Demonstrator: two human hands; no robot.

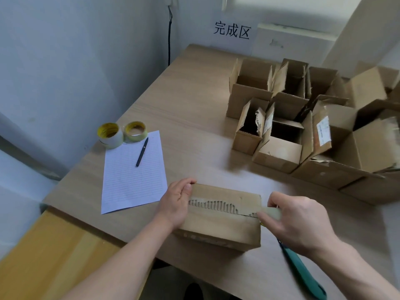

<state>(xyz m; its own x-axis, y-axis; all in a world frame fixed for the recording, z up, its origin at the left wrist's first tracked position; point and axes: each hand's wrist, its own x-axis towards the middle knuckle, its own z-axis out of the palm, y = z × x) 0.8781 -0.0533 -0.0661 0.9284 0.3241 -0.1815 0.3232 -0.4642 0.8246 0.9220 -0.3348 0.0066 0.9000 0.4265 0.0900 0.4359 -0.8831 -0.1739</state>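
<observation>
A closed cardboard box [218, 221] lies flat on the table [194, 100], close to its near edge and right in front of the person. Along the top seam the paper skin is torn away, so the ribbed inner layer shows in a ragged band. The left hand [175, 202] grips the box's left end, thumb on top and fingers curled over the far edge. The right hand [298, 221] pinches a pale strip of tape [271, 213] at the right end of the seam, fingers closed on it.

Under the right forearm a green-handled tool [303, 271] lies on the table (its blade end is hidden). Left of the box is a lined sheet of paper [132, 180] with a black pen [142, 152] on it, and two rolls of tape [109, 135] stand at its far corner. Well beyond, to the right, a cluster of open boxes [281, 118] stands with flaps up. A sign [232, 31] with dark characters hangs on the wall behind.
</observation>
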